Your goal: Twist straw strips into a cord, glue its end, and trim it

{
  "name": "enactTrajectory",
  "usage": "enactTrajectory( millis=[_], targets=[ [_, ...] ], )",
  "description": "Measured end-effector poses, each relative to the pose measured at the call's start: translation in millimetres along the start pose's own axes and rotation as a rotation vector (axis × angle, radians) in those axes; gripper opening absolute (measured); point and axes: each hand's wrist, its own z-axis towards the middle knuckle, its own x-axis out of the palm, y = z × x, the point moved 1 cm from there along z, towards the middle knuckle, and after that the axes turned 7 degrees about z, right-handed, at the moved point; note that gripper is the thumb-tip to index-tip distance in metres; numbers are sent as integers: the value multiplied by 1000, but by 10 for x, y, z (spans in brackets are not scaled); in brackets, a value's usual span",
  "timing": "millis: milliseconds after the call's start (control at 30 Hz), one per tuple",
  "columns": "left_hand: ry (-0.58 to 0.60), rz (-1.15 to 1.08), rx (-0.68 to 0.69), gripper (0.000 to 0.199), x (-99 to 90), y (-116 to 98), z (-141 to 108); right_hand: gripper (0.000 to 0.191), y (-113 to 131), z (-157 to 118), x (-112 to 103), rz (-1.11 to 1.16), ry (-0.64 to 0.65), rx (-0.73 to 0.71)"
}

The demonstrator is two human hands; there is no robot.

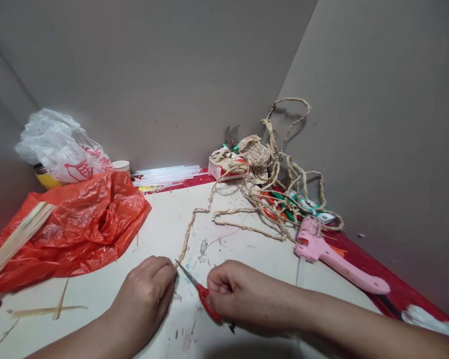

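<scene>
A twisted straw cord (190,227) runs from the back of the white table (247,284) down to my left hand (147,294), whose closed fingers pinch its near end. In my right hand (232,294) are scissors (205,300) with red handles. Their thin blades point up and left, with the tip beside the cord, close to my left fingertips. Whether the blades are parted or together is hard to tell. The underside of my left fingers is hidden.
An orange-red plastic bag (93,219) with pale straw strips (18,239) lies left. Behind are clear glue sticks (168,174) and a small box (224,171). Tangled cord (273,164) and a pink glue gun (340,262) lie right. Grey walls (172,75) enclose the back.
</scene>
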Motion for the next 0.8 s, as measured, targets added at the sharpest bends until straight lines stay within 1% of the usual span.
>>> enactTrajectory(
  millis=[133,300,433,567,633,733,800],
  targets=[
    [14,4,2,20,17,7,-12,9,-6,17,-17,-26,-8,1],
    [33,-4,1,19,21,5,-15,10,10,10,-16,8,-33,3],
    [6,-5,4,20,20,-5,-19,10,-2,13,20,58,-3,-8],
    [-15,-8,3,20,14,-17,-10,9,-8,19,24,48,-16,4],
    [-9,-7,4,20,15,-19,-9,11,6,11,16,85,6,3],
    [10,1,-3,21,27,-13,-16,12,27,-6,14,193,82,1],
    [25,6,-5,22,37,-8,-24,12,26,-6,22,263,121,28]
  ],
)
